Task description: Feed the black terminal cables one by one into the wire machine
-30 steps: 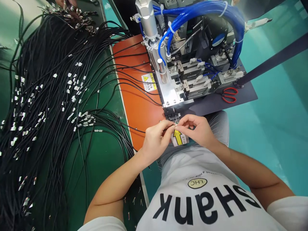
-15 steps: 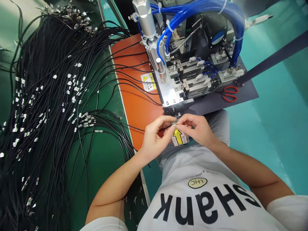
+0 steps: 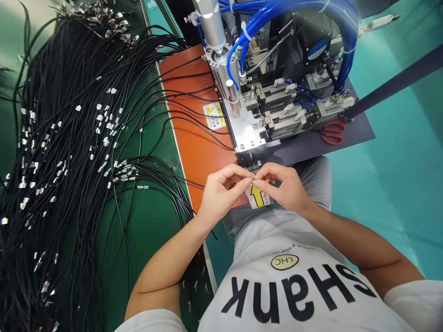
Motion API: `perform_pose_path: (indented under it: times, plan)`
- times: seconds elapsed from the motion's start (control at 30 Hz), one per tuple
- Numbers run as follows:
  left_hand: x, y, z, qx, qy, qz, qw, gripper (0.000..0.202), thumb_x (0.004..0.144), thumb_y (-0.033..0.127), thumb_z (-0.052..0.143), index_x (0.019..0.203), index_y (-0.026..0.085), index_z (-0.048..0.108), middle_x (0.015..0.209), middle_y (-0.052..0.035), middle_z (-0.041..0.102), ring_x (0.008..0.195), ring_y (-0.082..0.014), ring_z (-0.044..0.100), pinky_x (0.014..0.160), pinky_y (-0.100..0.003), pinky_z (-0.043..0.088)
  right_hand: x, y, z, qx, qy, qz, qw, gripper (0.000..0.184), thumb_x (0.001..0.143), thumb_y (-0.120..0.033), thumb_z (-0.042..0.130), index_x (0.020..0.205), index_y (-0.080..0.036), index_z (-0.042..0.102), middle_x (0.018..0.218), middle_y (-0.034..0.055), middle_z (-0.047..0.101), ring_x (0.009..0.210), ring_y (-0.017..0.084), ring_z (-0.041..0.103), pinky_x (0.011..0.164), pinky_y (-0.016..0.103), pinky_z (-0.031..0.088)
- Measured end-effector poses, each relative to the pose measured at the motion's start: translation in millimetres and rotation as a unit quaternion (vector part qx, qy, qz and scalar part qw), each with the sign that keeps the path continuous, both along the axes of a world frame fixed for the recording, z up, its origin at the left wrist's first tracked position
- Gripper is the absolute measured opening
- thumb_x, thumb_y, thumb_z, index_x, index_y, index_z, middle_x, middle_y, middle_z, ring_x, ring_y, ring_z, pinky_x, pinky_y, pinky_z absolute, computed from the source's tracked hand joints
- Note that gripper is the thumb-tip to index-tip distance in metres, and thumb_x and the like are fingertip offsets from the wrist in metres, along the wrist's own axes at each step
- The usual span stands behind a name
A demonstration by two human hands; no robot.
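My left hand (image 3: 223, 191) is closed in a pinch, thumb against forefinger, on a thin black cable (image 3: 194, 183). The cable runs in from the left, and my palm hides its last stretch. My right hand (image 3: 286, 188) meets the left fingertips and pinches the cable's small end (image 3: 254, 177). That end is mostly covered, so its detail is too small to make out. Just below the fingertips is a white label with a yellow arrow (image 3: 256, 197). Right above them is the front edge of a metal machine (image 3: 247, 133).
Several black cables (image 3: 194, 99) cross the orange plate (image 3: 194, 152) into the machine. A big heap of black cables with silvery ends (image 3: 69, 115) covers the green table (image 3: 152, 226) at left. Red-handled scissors (image 3: 333, 133) lie right of the machine, under blue hoses (image 3: 294, 11).
Both hands stay together at nearly the same spot. The left hand has turned slightly, and the cable stretch seen inside its grip before is now hidden. The view has shifted a little.
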State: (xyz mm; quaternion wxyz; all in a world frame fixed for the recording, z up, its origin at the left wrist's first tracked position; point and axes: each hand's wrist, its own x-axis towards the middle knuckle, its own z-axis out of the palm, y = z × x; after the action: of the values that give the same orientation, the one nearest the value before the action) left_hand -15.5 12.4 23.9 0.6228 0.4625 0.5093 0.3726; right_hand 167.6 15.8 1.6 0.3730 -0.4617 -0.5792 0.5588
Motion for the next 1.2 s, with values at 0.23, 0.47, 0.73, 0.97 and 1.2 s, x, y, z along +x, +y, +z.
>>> perform_pose_path:
  times: [0.23,0.47,0.73,0.97,1.2]
  plan:
    - [-4.2,3.2,-3.3,-0.052,-0.046,-0.005,0.998,0.021,0.076,0.028,0.080,0.086,0.015,0.068,0.079,-0.0012,0.065,0.058,-0.0087,0.059,0.055,-0.023,0.050,-0.8,0.5,-0.7,0.022,-0.002,0.006,1.000,0.008,0.085,-0.022,0.067,0.078,-0.020,0.065,0.076,-0.0002,0.062,0.068,0.012,0.053,0.064,0.027,0.045]
    - [2.4,-1.1,-2.3,-0.025,-0.057,0.017,0.998,0.015,0.089,0.031,0.067,0.086,0.017,0.062,0.065,0.0032,0.056,0.054,-0.0075,0.053,0.055,-0.022,0.044,-2.9,-1.4,-2.2,0.026,-0.013,-0.005,1.000,0.009,0.084,-0.019,0.068,0.076,-0.020,0.065,0.075,-0.0007,0.063,0.067,0.012,0.053,0.063,0.027,0.044]
    - [0.9,-1.0,-3.4,-0.031,-0.032,0.004,0.999,0.018,0.089,0.032,0.066,0.099,0.017,0.069,0.078,-0.0010,0.062,0.064,-0.0081,0.052,0.060,-0.021,0.044,-4.5,-0.6,-2.3,-0.003,-0.019,-0.022,1.000,0.008,0.085,-0.020,0.069,0.077,-0.020,0.067,0.074,-0.0016,0.064,0.067,0.012,0.055,0.064,0.027,0.042]
    - [-2.4,0.4,-3.0,-0.049,-0.035,0.017,0.998,0.018,0.083,0.031,0.073,0.090,0.014,0.072,0.077,-0.0023,0.067,0.062,-0.0084,0.056,0.058,-0.021,0.047,-5.5,-2.3,-1.3,0.004,-0.014,-0.019,1.000,0.008,0.085,-0.019,0.068,0.077,-0.020,0.066,0.073,-0.0018,0.063,0.068,0.012,0.054,0.065,0.027,0.042]
    - [-5.3,2.2,-5.3,-0.097,-0.069,0.031,0.992,0.019,0.076,0.029,0.080,0.087,0.015,0.072,0.071,-0.0003,0.067,0.057,-0.0073,0.055,0.054,-0.020,0.044,-6.9,-2.7,-2.3,0.019,-0.012,-0.015,1.000,0.008,0.085,-0.019,0.068,0.077,-0.020,0.066,0.074,-0.0016,0.063,0.068,0.012,0.054,0.066,0.028,0.042]
